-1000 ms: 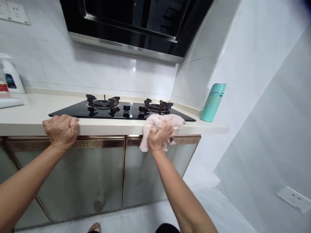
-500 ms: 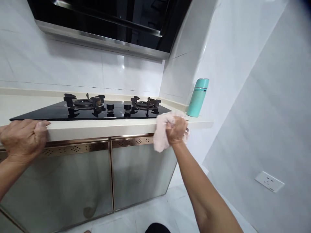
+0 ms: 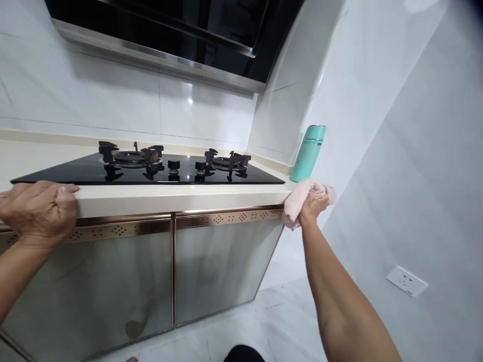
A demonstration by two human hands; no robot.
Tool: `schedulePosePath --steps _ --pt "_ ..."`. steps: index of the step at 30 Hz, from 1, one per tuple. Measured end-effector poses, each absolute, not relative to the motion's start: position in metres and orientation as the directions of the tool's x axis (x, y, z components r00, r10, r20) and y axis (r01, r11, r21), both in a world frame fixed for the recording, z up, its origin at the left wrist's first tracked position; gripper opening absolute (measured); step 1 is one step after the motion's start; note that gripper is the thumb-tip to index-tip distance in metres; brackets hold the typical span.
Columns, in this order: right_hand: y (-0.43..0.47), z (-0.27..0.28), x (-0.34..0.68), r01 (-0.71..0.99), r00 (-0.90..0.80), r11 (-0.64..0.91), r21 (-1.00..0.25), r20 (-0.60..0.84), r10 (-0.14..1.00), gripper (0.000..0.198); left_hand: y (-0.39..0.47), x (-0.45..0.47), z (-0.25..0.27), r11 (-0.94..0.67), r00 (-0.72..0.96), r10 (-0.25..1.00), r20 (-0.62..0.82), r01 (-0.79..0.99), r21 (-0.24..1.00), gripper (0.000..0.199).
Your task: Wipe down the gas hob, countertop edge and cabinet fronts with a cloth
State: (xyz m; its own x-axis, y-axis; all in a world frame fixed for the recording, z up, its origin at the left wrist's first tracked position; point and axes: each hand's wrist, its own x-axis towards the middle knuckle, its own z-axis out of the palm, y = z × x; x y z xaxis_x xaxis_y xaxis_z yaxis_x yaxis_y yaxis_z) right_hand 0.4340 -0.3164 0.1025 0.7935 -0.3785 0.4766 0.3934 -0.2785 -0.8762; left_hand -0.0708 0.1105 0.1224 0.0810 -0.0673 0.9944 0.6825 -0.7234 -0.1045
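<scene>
My right hand (image 3: 315, 205) is closed around a bunched pale pink cloth (image 3: 296, 203), pressing it against the right end of the white countertop (image 3: 181, 200). Part of the cloth hangs over the front edge, and its far end sticks out past my fingers. Just behind it a turquoise flask (image 3: 308, 153) stands on the counter, close to the wall. On the left, my left hand (image 3: 41, 211) is closed over the counter's front edge, knuckles up; its fingertips are mostly hidden. Between my hands lies a black gas hob (image 3: 151, 176) with two burners and two knobs.
A dark range hood (image 3: 169, 30) overhangs the hob. Below the counter are glass-fronted cabinet doors (image 3: 226, 266) with a bronze-coloured trim. The right wall carries a white socket (image 3: 406, 281). Pale tiled floor (image 3: 279, 322) shows below.
My right hand has slid the cloth rightward along the counter's front edge, from beside the hob's right corner to the counter's end. My left hand keeps its place on the edge.
</scene>
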Motion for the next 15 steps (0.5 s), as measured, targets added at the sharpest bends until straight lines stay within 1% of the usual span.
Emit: schedulePosePath --steps 3,4,6,7,9,11,13,14,15 --pt "-0.297 0.1 0.411 0.329 0.812 -0.276 -0.903 0.42 -0.406 0.055 0.11 -0.069 0.123 -0.715 0.075 -0.097 0.992 0.689 -0.122 0.038" --pt "-0.288 0.097 0.398 0.331 0.817 -0.276 -0.902 0.421 -0.394 0.057 0.11 -0.069 0.123 -0.716 0.072 -0.1 0.992 0.687 -0.122 0.037" --pt "-0.271 0.087 0.367 0.373 0.834 -0.277 -0.885 0.451 -0.318 0.06 0.108 -0.068 0.123 -0.717 0.066 -0.107 0.992 0.686 -0.123 0.034" --pt "-0.263 0.081 0.349 0.407 0.843 -0.275 -0.871 0.474 -0.255 0.06 0.107 -0.068 0.123 -0.718 0.066 -0.111 0.992 0.685 -0.126 0.033" --pt "-0.251 0.069 0.311 0.48 0.851 -0.258 -0.838 0.516 -0.094 0.058 0.106 -0.069 0.124 -0.721 0.072 -0.117 0.99 0.68 -0.135 0.033" --pt "-0.249 0.058 0.277 0.558 0.829 -0.241 -0.794 0.542 0.137 0.053 0.104 -0.071 0.125 -0.727 0.088 -0.122 0.989 0.67 -0.149 0.033" --pt "-0.256 0.051 0.253 0.627 0.759 -0.243 -0.74 0.51 0.404 0.046 0.103 -0.073 0.125 -0.733 0.108 -0.123 0.986 0.66 -0.164 0.033" --pt "-0.264 0.05 0.246 0.642 0.725 -0.242 -0.727 0.472 0.502 0.044 0.102 -0.073 0.126 -0.735 0.116 -0.121 0.986 0.657 -0.168 0.032" --pt "-0.274 0.05 0.243 0.637 0.71 -0.247 -0.73 0.432 0.556 0.043 0.102 -0.074 0.126 -0.736 0.121 -0.116 0.986 0.656 -0.167 0.032"
